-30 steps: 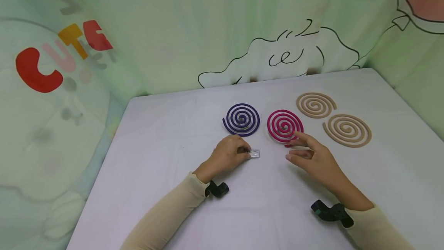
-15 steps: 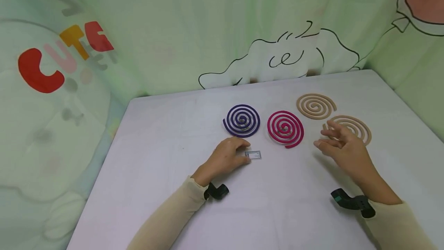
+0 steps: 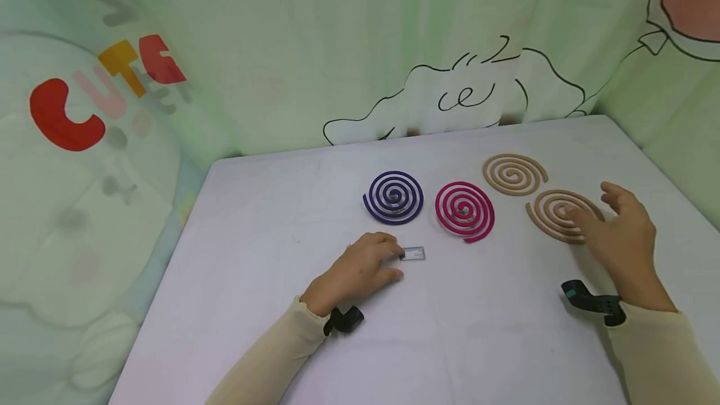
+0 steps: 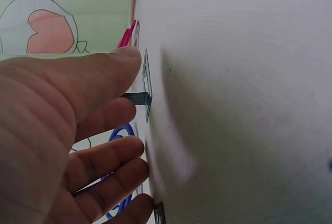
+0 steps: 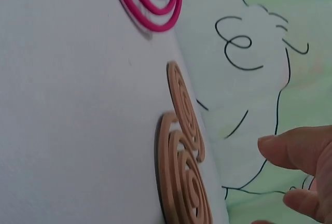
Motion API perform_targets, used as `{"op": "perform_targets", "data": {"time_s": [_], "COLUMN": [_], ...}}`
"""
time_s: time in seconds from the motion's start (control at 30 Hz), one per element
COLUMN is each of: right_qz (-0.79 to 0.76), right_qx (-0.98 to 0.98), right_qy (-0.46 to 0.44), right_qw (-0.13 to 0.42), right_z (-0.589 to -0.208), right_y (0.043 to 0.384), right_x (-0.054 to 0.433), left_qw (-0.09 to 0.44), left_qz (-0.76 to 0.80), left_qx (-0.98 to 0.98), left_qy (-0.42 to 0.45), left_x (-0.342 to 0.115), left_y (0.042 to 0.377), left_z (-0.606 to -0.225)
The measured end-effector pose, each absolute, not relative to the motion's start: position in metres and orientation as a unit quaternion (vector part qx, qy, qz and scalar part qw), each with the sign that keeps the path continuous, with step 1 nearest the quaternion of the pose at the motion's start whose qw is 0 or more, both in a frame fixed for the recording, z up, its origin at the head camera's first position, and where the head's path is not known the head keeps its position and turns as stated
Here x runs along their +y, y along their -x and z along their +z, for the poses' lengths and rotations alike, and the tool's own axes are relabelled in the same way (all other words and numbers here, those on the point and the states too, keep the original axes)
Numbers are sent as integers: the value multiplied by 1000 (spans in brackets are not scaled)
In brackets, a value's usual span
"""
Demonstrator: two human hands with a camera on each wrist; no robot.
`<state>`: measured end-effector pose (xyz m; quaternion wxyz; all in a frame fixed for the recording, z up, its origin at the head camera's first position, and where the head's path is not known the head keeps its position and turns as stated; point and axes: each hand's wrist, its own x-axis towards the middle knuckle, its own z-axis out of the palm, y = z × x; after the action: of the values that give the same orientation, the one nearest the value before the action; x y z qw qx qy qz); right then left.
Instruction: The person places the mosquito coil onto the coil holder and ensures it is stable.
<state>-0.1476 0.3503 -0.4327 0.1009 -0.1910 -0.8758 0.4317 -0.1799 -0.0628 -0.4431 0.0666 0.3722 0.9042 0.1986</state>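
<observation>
My left hand (image 3: 360, 264) is low over the table beside a small flat metal coil stand (image 3: 414, 254). In the left wrist view, the stand's upright tab (image 4: 137, 98) is close to the index finger, with thumb and fingers apart. My right hand (image 3: 624, 239) hovers above the right tan mosquito coil (image 3: 554, 216), thumb and fingers spread, holding nothing. Behind the left hand lie a dark blue mosquito coil (image 3: 395, 195) and, to its right, a pink one (image 3: 464, 208). Another tan coil (image 3: 512, 174) lies farther back.
A white cloth covers the table (image 3: 270, 217). Printed curtains (image 3: 270, 67) stand along its back and sides. A small dark metal piece (image 4: 160, 212) shows below the fingers in the left wrist view. Wrist cameras (image 3: 587, 299) sit on both wrists.
The left hand has released the metal stand and drawn back slightly toward the front. My right hand has moved right, from the pink coil to above the right tan coil.
</observation>
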Motion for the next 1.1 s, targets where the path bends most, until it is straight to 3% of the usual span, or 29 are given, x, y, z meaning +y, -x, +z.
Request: {"op": "perform_targets", "data": {"time_s": [0.3,0.53,0.87,1.0,1.1], "right_qz": [333,283,326,314,286], "right_qx": [-929,-949,-925,-929,-939], "right_qy": [161,135,167,175,184], "right_qw": [27,41,100,86,45], "right_z": [-448,-450,-444,-444,-444], "right_y": [161,163,164,163,162], "right_x": [367,363,358,358,359], "left_qw": [60,40,10,9,10], "left_qz": [142,135,127,125,125], "left_qx": [911,904,901,902,901], "left_qy": [-383,-403,-415,-413,-415], "left_x": [-64,-66,-66,-66,-66], "left_y": [176,176,177,177,177], "left_z": [-443,-445,-445,-447,-448]}}
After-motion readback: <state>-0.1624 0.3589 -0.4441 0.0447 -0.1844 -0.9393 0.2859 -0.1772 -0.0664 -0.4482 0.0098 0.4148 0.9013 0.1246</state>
